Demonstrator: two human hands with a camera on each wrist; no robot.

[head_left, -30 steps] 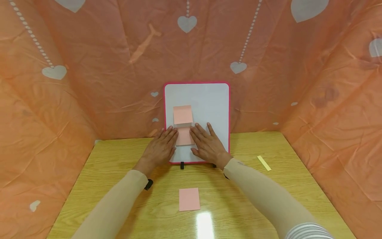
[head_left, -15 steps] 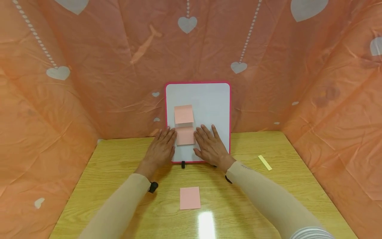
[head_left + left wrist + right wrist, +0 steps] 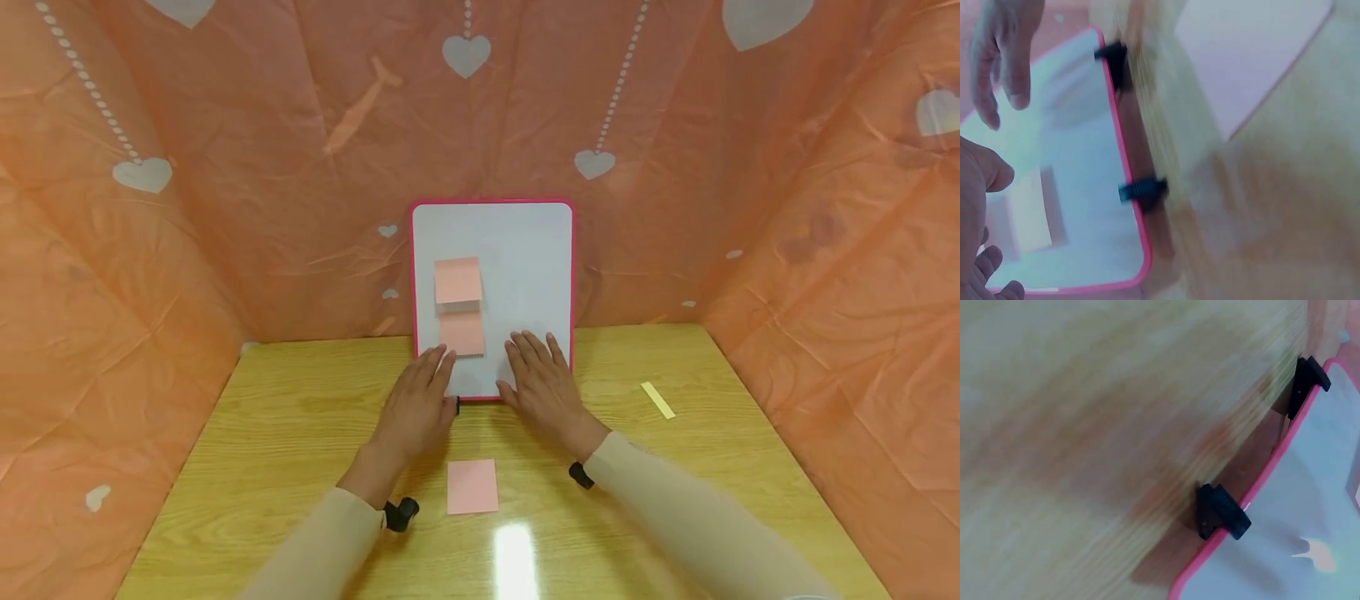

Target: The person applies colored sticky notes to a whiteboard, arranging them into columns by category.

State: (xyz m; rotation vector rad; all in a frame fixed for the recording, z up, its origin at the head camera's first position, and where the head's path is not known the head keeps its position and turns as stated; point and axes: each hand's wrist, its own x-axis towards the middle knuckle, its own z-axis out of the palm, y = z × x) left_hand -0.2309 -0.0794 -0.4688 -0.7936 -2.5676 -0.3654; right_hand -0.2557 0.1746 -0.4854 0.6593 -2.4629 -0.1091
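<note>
Two pink sticky notes are on the white board with a pink frame (image 3: 525, 258): an upper note (image 3: 457, 281) and a lower note (image 3: 462, 333) just beneath it. My left hand (image 3: 415, 408) is in front of the board's lower left, fingers loosely extended, fingertips near the lower note's bottom corner; the head view does not show whether they touch. My right hand (image 3: 546, 390) is before the lower right of the board with fingers spread, holding nothing. A pink square of sticky notes (image 3: 472, 487) lies on the table between my forearms; whether it is a pad I cannot tell.
Black clip feet (image 3: 1222, 509) prop the board's bottom edge on the wooden table (image 3: 300, 400). A thin yellow strip (image 3: 657, 401) lies to the right. Orange cloth with hearts (image 3: 337, 208) walls the back and both sides.
Both hands have drawn back and down from the lower note, the right also moving away to the right. The two notes stay on the board.
</note>
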